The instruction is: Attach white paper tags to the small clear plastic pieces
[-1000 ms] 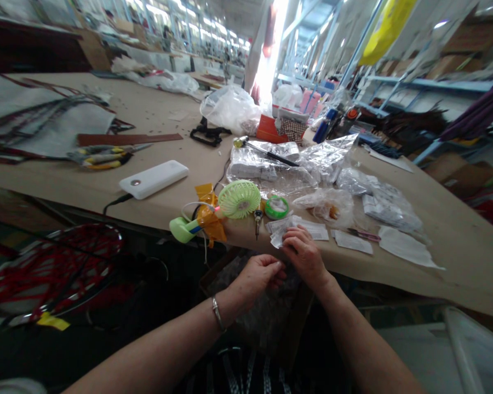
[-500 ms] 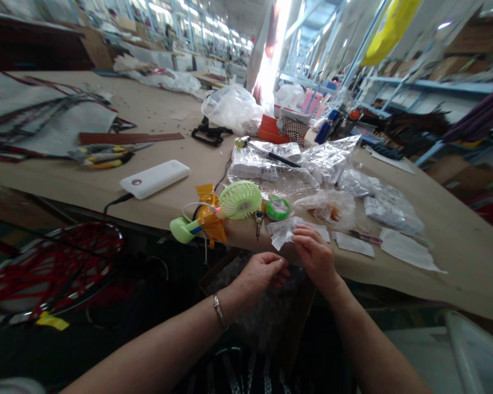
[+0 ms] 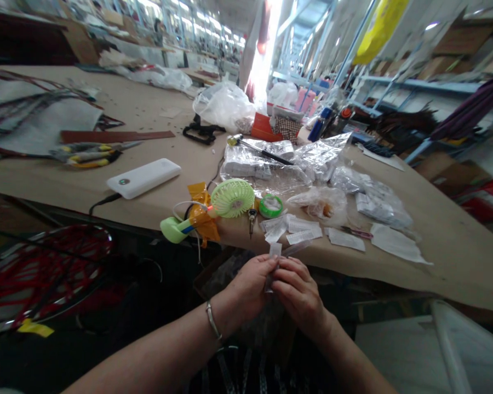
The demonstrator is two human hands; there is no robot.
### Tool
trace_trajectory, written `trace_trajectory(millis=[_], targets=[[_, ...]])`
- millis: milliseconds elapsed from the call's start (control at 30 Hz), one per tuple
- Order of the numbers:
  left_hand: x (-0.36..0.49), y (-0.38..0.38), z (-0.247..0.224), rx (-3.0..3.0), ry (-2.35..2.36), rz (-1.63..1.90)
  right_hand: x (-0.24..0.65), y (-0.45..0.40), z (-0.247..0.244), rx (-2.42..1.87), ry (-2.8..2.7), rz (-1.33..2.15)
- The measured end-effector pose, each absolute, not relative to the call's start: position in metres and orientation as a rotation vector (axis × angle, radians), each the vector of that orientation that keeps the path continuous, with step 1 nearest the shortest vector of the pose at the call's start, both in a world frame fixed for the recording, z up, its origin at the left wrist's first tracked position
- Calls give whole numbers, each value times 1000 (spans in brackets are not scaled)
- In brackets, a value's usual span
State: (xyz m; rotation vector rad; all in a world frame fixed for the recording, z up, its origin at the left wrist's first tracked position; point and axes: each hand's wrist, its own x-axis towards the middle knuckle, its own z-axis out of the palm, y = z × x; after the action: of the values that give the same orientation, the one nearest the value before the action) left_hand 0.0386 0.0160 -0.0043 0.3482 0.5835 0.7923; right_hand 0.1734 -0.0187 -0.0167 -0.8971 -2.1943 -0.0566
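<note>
My left hand (image 3: 250,282) and my right hand (image 3: 298,287) meet just in front of the table's edge, both closed. Between their fingertips is a small white paper slip (image 3: 275,249), its upper end sticking up. A bit of clear plastic shows below the fingers; whether it is joined to the slip I cannot tell. Just beyond the hands lie several printed paper slips (image 3: 299,225) in a loose pile. Left of them are a roll of green tape (image 3: 270,206) and a small screwdriver-like tool (image 3: 252,221).
A green handheld fan (image 3: 232,198) lies at the table edge with orange tape around it. Further left are a white power bank (image 3: 143,178) with a cable and several pliers (image 3: 90,155). Clear plastic bags (image 3: 324,158) and a hammer-like tool (image 3: 267,152) lie behind.
My right hand has come back from the pile of slips to my left hand. A small paper slip now shows between both hands. The view has shifted slightly to the right.
</note>
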Motion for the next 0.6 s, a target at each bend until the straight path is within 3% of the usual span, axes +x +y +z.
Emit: trace_trajectory(millis=[300,433,600], targets=[[40,32,-6,527,865,737,229,11,-11,-1127,-1952,-193],[21,23,-20,625,937,638,234,-8,-24,-1175,-1955,-29],[-12,9,-42,686,1039,576,237,-31,-78,-1466,-2116,277]])
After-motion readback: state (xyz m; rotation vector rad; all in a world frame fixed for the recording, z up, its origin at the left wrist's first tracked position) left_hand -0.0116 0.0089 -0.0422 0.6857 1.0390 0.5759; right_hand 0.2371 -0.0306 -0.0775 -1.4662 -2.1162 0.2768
